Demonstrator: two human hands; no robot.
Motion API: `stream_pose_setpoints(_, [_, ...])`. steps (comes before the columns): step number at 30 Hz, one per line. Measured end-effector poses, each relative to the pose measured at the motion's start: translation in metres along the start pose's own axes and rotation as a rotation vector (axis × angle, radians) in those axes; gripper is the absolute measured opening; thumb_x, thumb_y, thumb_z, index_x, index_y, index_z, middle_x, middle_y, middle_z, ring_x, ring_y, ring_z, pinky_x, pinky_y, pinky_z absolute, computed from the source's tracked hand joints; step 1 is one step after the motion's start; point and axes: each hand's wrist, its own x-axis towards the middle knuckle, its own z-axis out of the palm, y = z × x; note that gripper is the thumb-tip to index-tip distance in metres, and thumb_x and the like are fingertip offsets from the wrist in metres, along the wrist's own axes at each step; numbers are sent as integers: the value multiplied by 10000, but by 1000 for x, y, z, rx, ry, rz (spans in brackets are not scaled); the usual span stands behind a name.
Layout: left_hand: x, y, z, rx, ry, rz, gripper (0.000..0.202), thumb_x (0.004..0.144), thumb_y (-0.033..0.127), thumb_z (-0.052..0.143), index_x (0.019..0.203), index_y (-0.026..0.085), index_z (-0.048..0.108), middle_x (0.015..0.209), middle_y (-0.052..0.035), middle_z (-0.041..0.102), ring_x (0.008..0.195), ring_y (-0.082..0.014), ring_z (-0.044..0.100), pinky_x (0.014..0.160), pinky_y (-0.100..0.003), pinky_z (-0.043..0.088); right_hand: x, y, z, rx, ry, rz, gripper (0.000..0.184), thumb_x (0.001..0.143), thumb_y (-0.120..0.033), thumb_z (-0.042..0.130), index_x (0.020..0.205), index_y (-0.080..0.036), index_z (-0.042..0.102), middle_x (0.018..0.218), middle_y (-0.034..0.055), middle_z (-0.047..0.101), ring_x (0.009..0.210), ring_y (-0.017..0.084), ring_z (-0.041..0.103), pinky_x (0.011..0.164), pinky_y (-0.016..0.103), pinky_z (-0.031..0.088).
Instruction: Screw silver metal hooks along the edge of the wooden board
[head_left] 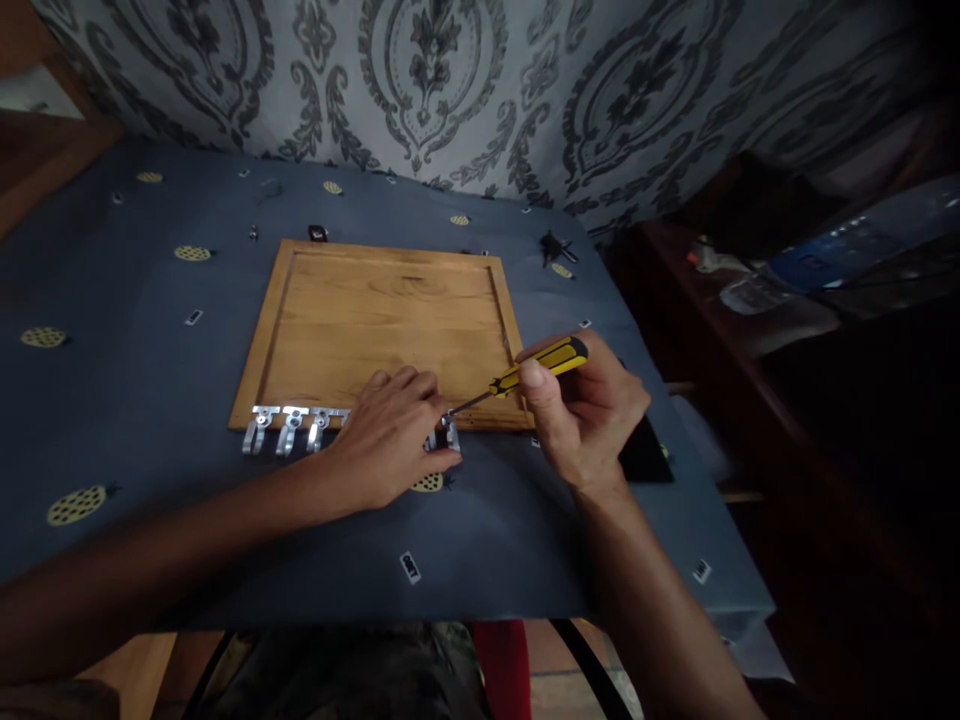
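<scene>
A wooden board (397,310) with a raised frame lies flat on the table. Along its near edge runs a metal hook rail (293,418) with several silver hooks. My left hand (397,430) presses over the rail's right part, fingers on the board and thumb below the edge, hiding some hooks. In my right hand (589,410) is a yellow and black screwdriver (540,368), its shaft slanting down left. The screwdriver's tip meets the rail by the rightmost hook (452,436), close to my left fingertips; whether a screw sits there is too small to tell.
A blue cloth with pineapple prints covers the table (150,400). Small black items (556,248) lie beyond the board's far right corner, and a dark flat object (646,450) sits behind my right wrist. A plastic bottle (840,245) lies on the dark furniture at right. A patterned curtain (450,90) hangs behind.
</scene>
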Motion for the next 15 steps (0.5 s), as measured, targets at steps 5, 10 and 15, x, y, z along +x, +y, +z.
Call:
stream_pose_setpoints(5, [-1,0,0,11,16,7,357,888,450,776,1089,163,710,1086,-87,659,1095,-306,581,900,-420,431,2,1,0,107,-22,35,278,890,-384,747,695,-235,617,642,-36,569,565,117,502,543,279,428])
stream_pose_setpoints(10, [0,0,0,-10,28,5,317,873,432,791,1033,172,706,1071,-76,673,1078,-296,592,877,-406,434,3,-1,2,327,-64,268,298,864,-489,778,815,-229,641,753,-29,673,480,84,552,428,240,453])
stream_pose_setpoints(15, [0,-1,3,-13,49,-2,290,856,402,803,983,163,700,1029,-78,684,1047,-302,608,865,-421,446,6,-3,2,499,-155,355,371,800,-504,838,907,-229,613,692,-64,652,462,75,592,435,202,511])
